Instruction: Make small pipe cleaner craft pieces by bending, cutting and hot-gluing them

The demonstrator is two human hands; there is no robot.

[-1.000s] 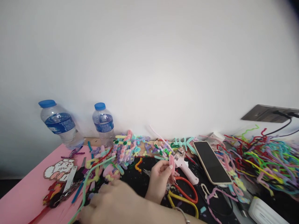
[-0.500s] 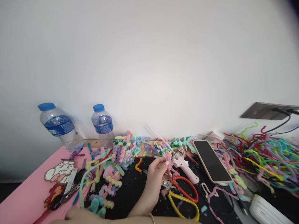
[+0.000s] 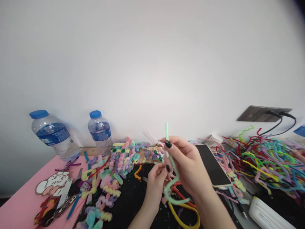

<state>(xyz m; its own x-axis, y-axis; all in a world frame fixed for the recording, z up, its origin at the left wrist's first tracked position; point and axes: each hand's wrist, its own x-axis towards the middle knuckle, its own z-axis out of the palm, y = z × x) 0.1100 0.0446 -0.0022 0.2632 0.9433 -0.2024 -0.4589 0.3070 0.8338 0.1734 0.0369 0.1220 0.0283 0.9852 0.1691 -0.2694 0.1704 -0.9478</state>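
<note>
My right hand (image 3: 188,162) is raised in the middle, thumb and fingers pinching a mint-green pipe cleaner (image 3: 175,170). One end of it points straight up; the rest curls down below the fingers. Just left of it and lower, my left hand (image 3: 156,178) is closed in a pinch. The folded pink pipe cleaner it held is now mostly hidden behind my right fingers, with a thin pale stem (image 3: 152,136) sticking out to the upper left. Below both hands lie scissors with yellow (image 3: 177,216) and red handles, partly covered by the green strand.
Bent pipe-cleaner pieces (image 3: 111,190) cover the left and back of the black mat (image 3: 128,197). Two water bottles (image 3: 100,130) stand against the wall. A phone (image 3: 212,165), a tangled pipe-cleaner pile (image 3: 269,162) and a white case (image 3: 269,213) are at right. Scissors (image 3: 62,206) lie left.
My right hand has come from the lower left up to the middle, bringing the mint-green pipe cleaner beside my left hand. The view has shifted slightly; the pink glue gun is now hidden.
</note>
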